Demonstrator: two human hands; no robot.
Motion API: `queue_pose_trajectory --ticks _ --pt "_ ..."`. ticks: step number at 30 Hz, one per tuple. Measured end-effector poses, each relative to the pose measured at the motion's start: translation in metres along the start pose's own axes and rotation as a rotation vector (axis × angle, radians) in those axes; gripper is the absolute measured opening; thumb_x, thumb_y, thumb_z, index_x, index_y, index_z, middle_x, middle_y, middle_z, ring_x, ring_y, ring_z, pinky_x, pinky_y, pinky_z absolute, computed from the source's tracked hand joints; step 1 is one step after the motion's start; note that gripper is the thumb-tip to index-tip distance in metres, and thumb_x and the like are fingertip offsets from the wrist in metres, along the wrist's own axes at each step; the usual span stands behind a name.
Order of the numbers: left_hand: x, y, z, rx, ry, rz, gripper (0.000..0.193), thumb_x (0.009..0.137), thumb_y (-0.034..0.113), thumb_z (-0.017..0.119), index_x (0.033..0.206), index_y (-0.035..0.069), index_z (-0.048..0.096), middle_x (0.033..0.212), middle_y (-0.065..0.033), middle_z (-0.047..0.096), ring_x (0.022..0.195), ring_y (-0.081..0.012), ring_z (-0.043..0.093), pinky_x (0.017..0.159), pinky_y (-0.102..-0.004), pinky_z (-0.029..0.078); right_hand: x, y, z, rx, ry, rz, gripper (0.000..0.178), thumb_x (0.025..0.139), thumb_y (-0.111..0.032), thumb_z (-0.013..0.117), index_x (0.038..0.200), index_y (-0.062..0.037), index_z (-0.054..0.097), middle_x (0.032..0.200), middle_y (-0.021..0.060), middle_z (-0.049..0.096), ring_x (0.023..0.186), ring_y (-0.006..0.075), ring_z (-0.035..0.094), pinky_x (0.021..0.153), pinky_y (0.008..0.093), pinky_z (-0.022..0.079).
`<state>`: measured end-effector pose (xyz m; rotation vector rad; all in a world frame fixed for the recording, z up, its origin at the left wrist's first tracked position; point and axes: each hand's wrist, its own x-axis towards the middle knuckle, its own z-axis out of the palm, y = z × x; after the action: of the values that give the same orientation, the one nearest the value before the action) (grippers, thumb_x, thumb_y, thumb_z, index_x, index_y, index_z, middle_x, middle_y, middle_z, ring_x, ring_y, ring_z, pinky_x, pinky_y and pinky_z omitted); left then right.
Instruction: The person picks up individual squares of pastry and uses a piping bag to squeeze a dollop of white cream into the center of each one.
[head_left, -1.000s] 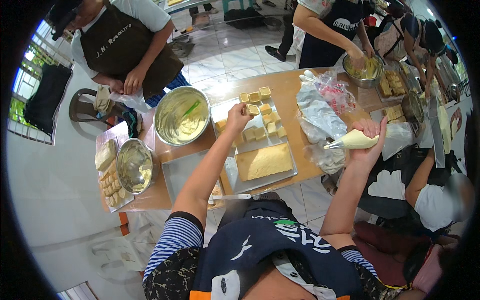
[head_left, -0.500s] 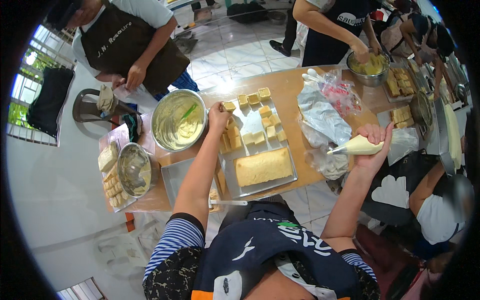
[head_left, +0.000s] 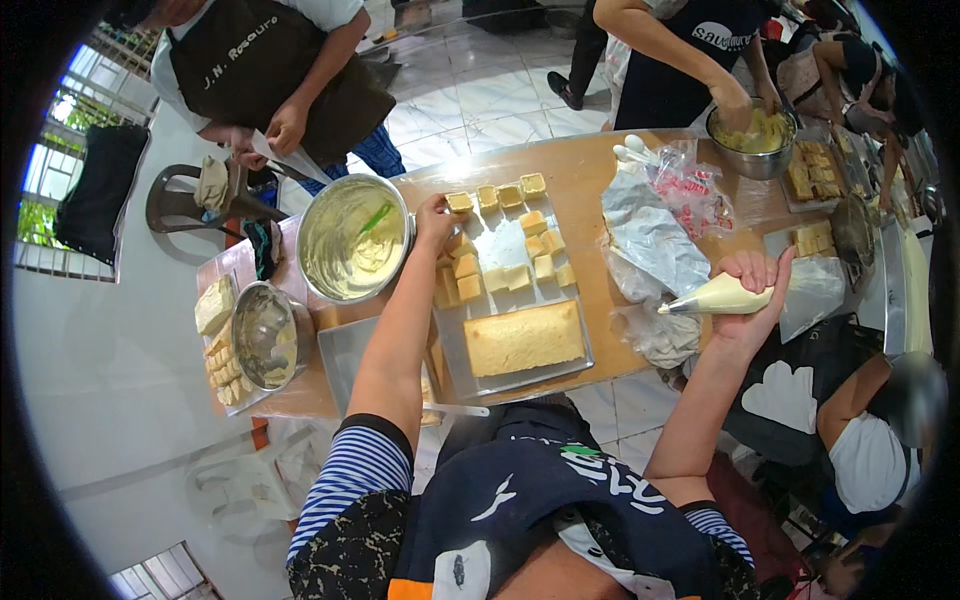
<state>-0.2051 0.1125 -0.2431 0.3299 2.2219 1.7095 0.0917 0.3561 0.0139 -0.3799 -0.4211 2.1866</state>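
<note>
Our right hand (head_left: pixel 752 322) is holding the piping bag (head_left: pixel 722 294), fingers wrapped around its filled part, the tip (head_left: pixel 672 306) pointing to the left. Our left hand (head_left: pixel 433 222) is reaching, fingers half bent, to the left side of a small cake square (head_left: pixel 459 202) on the tray (head_left: pixel 497 240); whether it is gripping this square, we cannot tell. Three more squares (head_left: pixel 510 196) are sitting in a row to its right, and nearer to us a large cake block (head_left: pixel 525 340) is lying. Left of the tray, a steel bowl (head_left: pixel 328 207) is containing cream (head_left: pixel 362 258).
</note>
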Motion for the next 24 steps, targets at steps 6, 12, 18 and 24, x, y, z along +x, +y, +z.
queue_pose_trajectory --ticks 6,12,18,24 --pt "-0.006 0.002 -0.001 -0.044 -0.020 -0.045 0.036 0.064 -0.007 0.063 0.097 0.004 0.057 0.083 -0.0038 0.060 0.070 -0.0096 0.055 0.061 -0.0207 0.045 0.006 0.006 0.001 0.028 -0.041 0.053 0.045 0.087 -0.033 0.044 0.048 -0.0142 0.031 0.042 -0.0024 0.027 0.040 0.0086 0.029 0.046 0.0236 0.026" --pt "-0.006 0.005 -0.002 -0.108 -0.152 -0.101 0.040 0.064 -0.008 0.063 0.102 0.004 0.057 0.082 -0.0017 0.060 0.068 -0.0073 0.054 0.056 -0.0181 0.042 0.007 0.008 0.002 0.007 -0.083 0.077 0.045 0.087 -0.033 0.043 0.048 -0.0143 0.032 0.042 -0.0023 0.028 0.040 0.0088 0.030 0.046 0.0240 0.027" --pt "-0.014 0.020 0.001 -0.168 -0.116 -0.070 0.042 0.058 -0.011 0.063 0.097 0.000 0.057 0.082 -0.0057 0.062 0.072 -0.0117 0.058 0.064 -0.0218 0.047 0.005 0.019 0.006 -0.034 -0.082 0.086 0.045 0.087 -0.034 0.044 0.048 -0.0146 0.032 0.042 -0.0030 0.029 0.039 0.0087 0.030 0.045 0.0240 0.028" --pt "-0.017 0.018 -0.002 -0.153 -0.086 -0.049 0.044 0.057 -0.009 0.065 0.098 0.001 0.057 0.083 -0.0065 0.062 0.074 -0.0129 0.059 0.065 -0.0235 0.049 0.005 0.027 0.008 -0.042 -0.102 0.120 0.046 0.087 -0.035 0.044 0.048 -0.0149 0.031 0.042 -0.0030 0.029 0.039 0.0086 0.030 0.045 0.0235 0.027"
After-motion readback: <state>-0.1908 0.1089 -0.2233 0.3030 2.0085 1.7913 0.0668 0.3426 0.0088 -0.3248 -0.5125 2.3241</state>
